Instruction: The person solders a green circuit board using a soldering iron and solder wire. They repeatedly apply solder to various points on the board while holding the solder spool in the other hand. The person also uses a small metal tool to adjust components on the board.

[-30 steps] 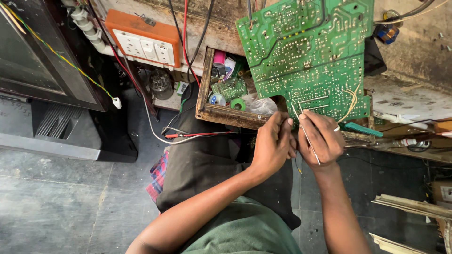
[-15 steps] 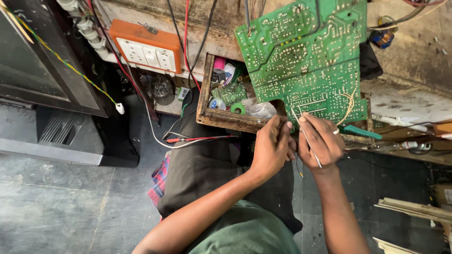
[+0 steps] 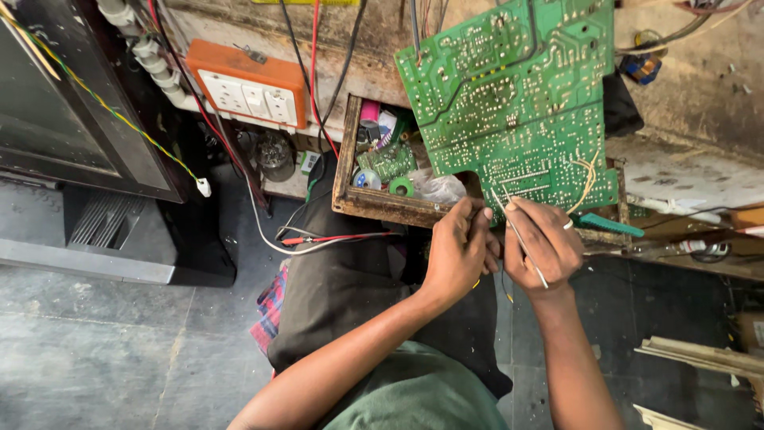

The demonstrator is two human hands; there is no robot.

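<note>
Green circuit board (image 3: 517, 103) leans solder-side up over the worn, stained bench (image 3: 684, 159), its lower edge just above both hands. Grey stone floor (image 3: 95, 350) spreads below, with a dark cabinet (image 3: 72, 103) at left. An orange socket box (image 3: 247, 84) is fixed to the bench edge, red and black wires hanging past it. A wooden drawer (image 3: 382, 203) stands open, crowding the lap. Left hand (image 3: 458, 251) has a closed grip on something too small to tell; right hand (image 3: 545, 243) pinches a thin metal probe (image 3: 521, 235).
</note>
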